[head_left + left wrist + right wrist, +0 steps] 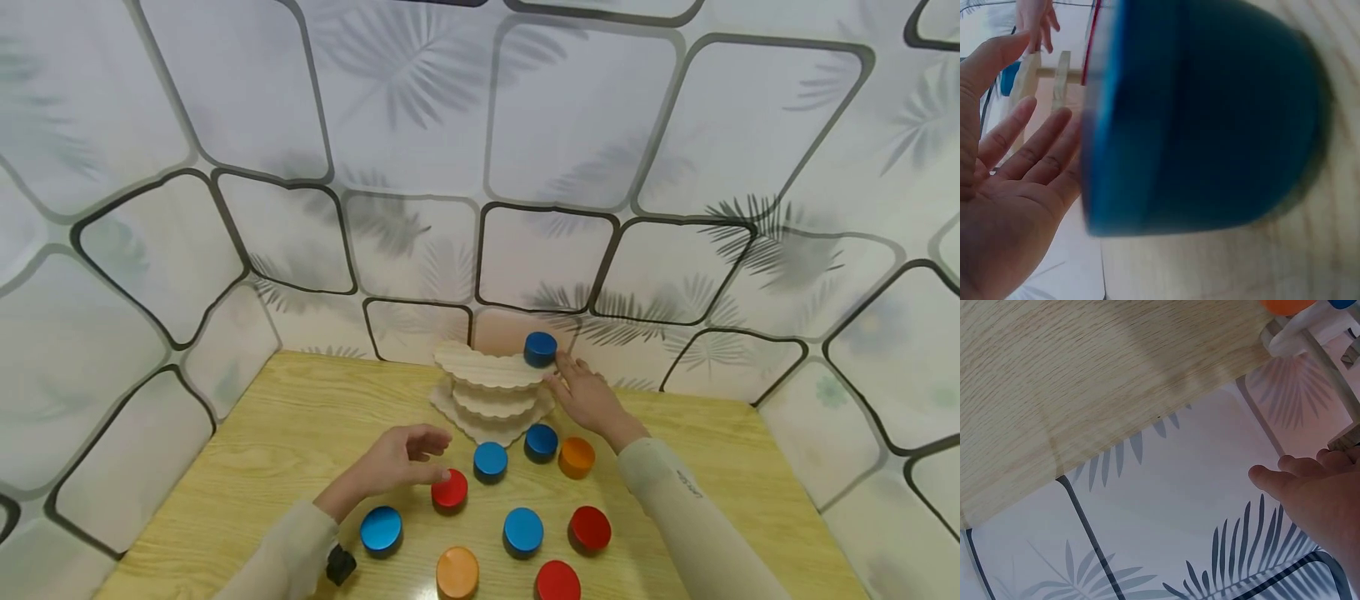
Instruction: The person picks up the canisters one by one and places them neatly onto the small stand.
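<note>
A tiered wooden stand (487,371) with scalloped edges stands at the back of the table. On the right end of its top tier sits a squat blue cylinder (540,349). My right hand (590,404) is at that end, fingers extended beside the cylinder and the tier's edge; whether they touch cannot be told. My left hand (397,460) hovers with loosely bent fingers and an empty palm, its thumb near a red cylinder (449,490). In the left wrist view, a blurred blue cylinder (1210,119) fills the foreground beside the open left hand (1016,169).
Several more cylinders stand on the wooden table (285,450), among them an orange one (577,457) near the stand, a blue one (522,532) and a red one (589,529) nearer me. A patterned wall covering (412,250) rises behind the table.
</note>
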Tool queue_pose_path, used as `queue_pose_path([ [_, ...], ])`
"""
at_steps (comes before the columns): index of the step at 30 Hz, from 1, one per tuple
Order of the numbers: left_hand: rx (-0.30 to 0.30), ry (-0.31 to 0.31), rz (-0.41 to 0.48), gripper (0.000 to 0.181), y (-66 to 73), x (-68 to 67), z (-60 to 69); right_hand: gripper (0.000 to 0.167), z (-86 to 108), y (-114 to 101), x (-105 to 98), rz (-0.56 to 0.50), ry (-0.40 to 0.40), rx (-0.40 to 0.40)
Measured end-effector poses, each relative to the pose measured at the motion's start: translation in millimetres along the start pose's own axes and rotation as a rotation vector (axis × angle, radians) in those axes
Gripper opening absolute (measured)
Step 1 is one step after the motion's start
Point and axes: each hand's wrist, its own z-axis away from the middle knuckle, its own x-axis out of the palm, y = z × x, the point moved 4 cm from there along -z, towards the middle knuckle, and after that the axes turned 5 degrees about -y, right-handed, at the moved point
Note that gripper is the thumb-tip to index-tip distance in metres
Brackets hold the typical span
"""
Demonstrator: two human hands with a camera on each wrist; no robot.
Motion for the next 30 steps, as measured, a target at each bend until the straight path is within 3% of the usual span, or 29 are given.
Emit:
queue_pose_path([
  [10, -0.013, -0.058, 0.009, 0.065, -5.7, 7.8, 2.5, 0.07, -0.8, 1, -1, 0.018, 0.005, -0.003],
  [30, -0.029, -0.108, -0.041, 0.065, -13.2, 18.3, 2.1, 0.071, -1.3, 2, 0, 0.009, -0.003, 0.004],
])
